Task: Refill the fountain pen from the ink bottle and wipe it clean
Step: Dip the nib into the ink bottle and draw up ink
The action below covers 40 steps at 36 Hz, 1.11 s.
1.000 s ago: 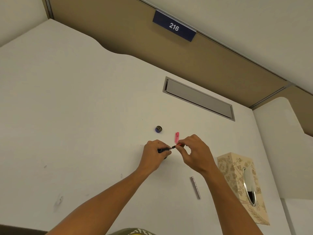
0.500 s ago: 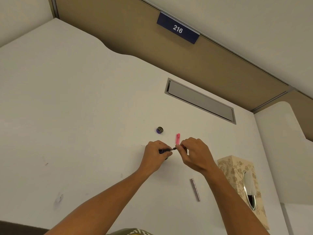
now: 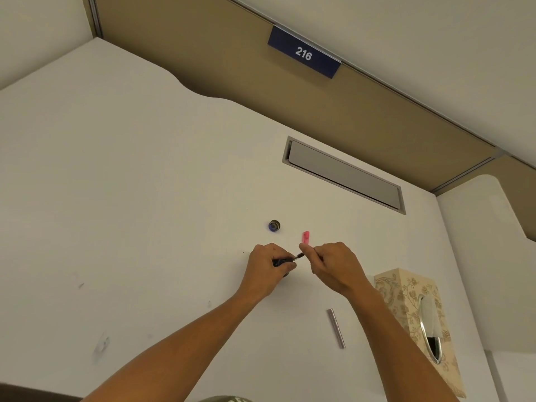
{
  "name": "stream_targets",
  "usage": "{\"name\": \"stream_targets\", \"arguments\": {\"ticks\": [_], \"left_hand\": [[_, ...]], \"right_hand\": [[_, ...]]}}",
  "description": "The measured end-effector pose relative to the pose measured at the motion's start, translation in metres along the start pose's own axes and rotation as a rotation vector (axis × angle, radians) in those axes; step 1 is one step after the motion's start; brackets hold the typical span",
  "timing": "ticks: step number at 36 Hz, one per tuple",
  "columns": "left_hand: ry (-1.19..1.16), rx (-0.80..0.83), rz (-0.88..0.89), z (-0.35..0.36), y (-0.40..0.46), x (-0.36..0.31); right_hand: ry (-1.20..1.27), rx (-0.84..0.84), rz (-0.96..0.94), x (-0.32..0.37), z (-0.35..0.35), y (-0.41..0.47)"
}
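Observation:
My left hand (image 3: 265, 269) is closed around a black fountain pen part (image 3: 285, 260), whose thin metal end points right. My right hand (image 3: 333, 268) pinches that end and also holds a small pink piece (image 3: 306, 237) that sticks up above the fingers. A dark object, probably the ink bottle (image 3: 285, 275), is almost hidden under my left hand. A round dark cap with a blue inside (image 3: 274, 226) lies on the white desk (image 3: 145, 213) just beyond my hands. A silver pen barrel (image 3: 336, 328) lies nearer me, to the right.
A patterned tissue box (image 3: 406, 309) stands at the right, close to my right forearm. A grey cable slot (image 3: 343, 175) is set into the desk farther back. A tan partition with a "216" sign (image 3: 304, 53) closes off the far side.
Both hands stay joined at the pen over the same spot. The pink piece stands a little more upright, and the view has shifted slightly.

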<state>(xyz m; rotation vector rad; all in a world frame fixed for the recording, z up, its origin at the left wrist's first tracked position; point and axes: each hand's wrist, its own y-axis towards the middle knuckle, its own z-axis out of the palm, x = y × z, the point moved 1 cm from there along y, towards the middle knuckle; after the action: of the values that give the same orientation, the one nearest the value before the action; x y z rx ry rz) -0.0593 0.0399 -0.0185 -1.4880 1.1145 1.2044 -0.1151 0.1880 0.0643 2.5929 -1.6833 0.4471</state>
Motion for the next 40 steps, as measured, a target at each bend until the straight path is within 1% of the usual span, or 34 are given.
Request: {"name": "stream_targets", "arguments": {"ticks": [5, 9, 18, 24, 28, 34, 40], "left_hand": [[0.007, -0.011, 0.012, -0.001, -0.001, -0.001], [0.013, -0.024, 0.012, -0.001, -0.001, 0.000], [0.018, -0.024, 0.033, 0.000, -0.001, 0.000], [0.020, -0.025, 0.037, 0.000, -0.001, 0.001], [0.012, -0.028, 0.034, 0.001, 0.000, 0.003], [0.004, -0.028, 0.036, 0.001, 0.000, 0.003], [-0.005, -0.020, 0.029, 0.002, 0.000, 0.004]], "right_hand": [[0.063, -0.012, -0.012, -0.005, -0.009, -0.002], [0.080, -0.018, -0.073, -0.011, -0.015, -0.006], [-0.150, -0.141, -0.224, 0.000, -0.015, -0.012], [-0.316, -0.181, -0.260, 0.009, -0.015, -0.007], [-0.389, -0.165, -0.282, 0.007, -0.014, -0.003], [-0.433, -0.139, -0.275, 0.004, -0.010, 0.000], [-0.406, -0.108, -0.237, 0.002, -0.009, 0.002]]}}
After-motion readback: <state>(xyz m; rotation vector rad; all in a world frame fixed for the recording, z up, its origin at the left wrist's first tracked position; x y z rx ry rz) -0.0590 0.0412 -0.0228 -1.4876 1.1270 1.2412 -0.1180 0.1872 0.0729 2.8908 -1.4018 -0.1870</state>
